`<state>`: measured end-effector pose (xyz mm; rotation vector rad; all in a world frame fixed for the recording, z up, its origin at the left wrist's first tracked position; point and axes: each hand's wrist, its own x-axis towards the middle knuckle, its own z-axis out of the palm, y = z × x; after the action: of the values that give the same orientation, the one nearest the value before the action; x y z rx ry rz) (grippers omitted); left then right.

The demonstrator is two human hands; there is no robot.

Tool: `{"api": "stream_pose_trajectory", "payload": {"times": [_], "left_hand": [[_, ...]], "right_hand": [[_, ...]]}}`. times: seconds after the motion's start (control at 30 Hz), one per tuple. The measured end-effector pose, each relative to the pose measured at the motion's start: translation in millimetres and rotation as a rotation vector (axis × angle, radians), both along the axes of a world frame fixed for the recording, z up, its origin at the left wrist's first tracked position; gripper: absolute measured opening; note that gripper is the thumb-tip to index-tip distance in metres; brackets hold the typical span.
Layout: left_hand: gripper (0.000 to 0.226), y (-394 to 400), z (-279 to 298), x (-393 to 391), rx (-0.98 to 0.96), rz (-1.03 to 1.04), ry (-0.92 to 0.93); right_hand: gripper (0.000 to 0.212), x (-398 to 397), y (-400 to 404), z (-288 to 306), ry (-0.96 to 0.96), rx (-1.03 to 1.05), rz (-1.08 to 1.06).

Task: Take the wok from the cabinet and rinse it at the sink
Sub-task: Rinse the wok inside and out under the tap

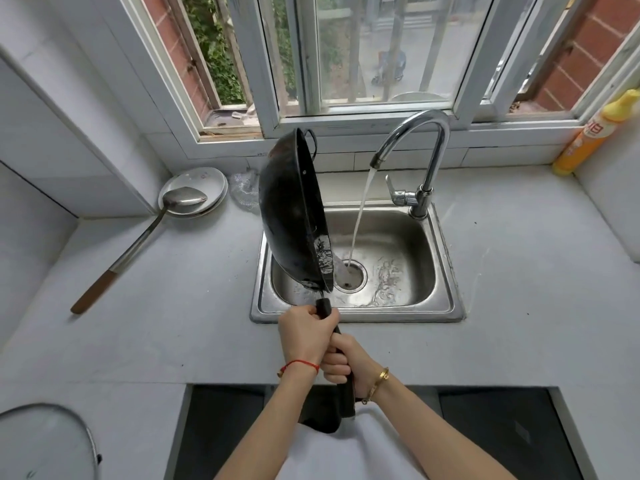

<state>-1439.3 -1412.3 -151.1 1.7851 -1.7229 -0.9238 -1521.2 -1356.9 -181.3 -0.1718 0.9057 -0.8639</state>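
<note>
**A:** We're at the sink (446, 299), and the wok (287, 209) is well out of the cabinet. It's tipped right up on edge over the left side of the basin, bowl facing right, and water is sheeting off its lower lip toward the drain (349, 278).

**B:** That looks like the pour-off part of the rinse to me. Look at the grip: the left hand (306, 336) is wrapped tight around the dark handle (325, 308) just below the pan, and the right hand (341, 363) is clenched on it further back. Both fists are fully closed on that handle.

**A:** And the faucet (415, 143) is running, a clear stream dropping to the drain just right of the wok and apart from it, so it isn't hitting the pan at this instant.

**B:** So the next move, I'd judge, calls for swinging or rolling the bowl under that stream, or levelling it out. With a long handle and a heavy pan hanging off the end, two hands make sense.

**A:** Materials, quickly: the wok is black, rounded, deep, with a glossy wet patch near the low rim and a small loop handle (311, 140) at the top.

**B:** The sink is brushed steel, streaked with water. The faucet is a chromed gooseneck, and the counter (519, 271) is pale, matte grey.

**A:** Off to the left, a steel ladle (145, 233) with a wooden grip lies across stacked plates (207, 181), well clear of the action.
</note>
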Motion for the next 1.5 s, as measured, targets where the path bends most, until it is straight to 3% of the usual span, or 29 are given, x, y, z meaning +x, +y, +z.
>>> {"api": "stream_pose_trajectory", "payload": {"times": [0.3, 0.57, 0.8, 0.9, 1.0, 1.1, 1.23, 1.37, 1.5], "left_hand": [[0.039, 1.0, 5.2, -6.2, -0.028, 0.006, -0.005], [0.039, -0.2, -2.1, -9.6, -0.033, -0.013, -0.029], [0.029, 1.2, -3.1, -11.3, 0.059, 0.036, 0.058], [0.027, -3.4, -9.4, -9.9, 0.340, 0.055, 0.254], [0.025, -4.3, -9.2, -7.5, 0.779, -0.046, 0.783], [0.033, -3.2, -9.3, -2.6, 0.976, -0.054, 1.181], [0.025, -5.8, -14.0, -2.8, 0.934, -0.096, 1.221], [0.022, -3.8, -19.4, -9.9, 0.891, -0.117, 1.188], [0.017, 0.0, -23.0, -12.3, 0.897, -0.060, 1.186]], "right_hand": [[0.060, -2.9, -0.8, 1.6, -0.080, -0.005, -0.031], [0.050, -5.2, 1.6, -3.0, -0.169, -0.015, -0.075], [0.050, -7.6, 1.0, -5.1, -0.225, 0.005, -0.099], [0.048, -8.7, 0.0, -9.4, -0.249, 0.006, -0.101], [0.050, -7.8, -1.3, -11.2, -0.287, 0.010, -0.135], [0.049, -6.8, -2.1, -7.2, -0.426, -0.009, -0.171], [0.049, -9.5, -2.9, -1.8, -0.548, -0.061, -0.183], [0.047, -18.6, 0.8, -4.0, -0.527, -0.071, -0.161], [0.041, -23.1, 5.0, 0.5, -0.195, -0.003, -0.116]]}}
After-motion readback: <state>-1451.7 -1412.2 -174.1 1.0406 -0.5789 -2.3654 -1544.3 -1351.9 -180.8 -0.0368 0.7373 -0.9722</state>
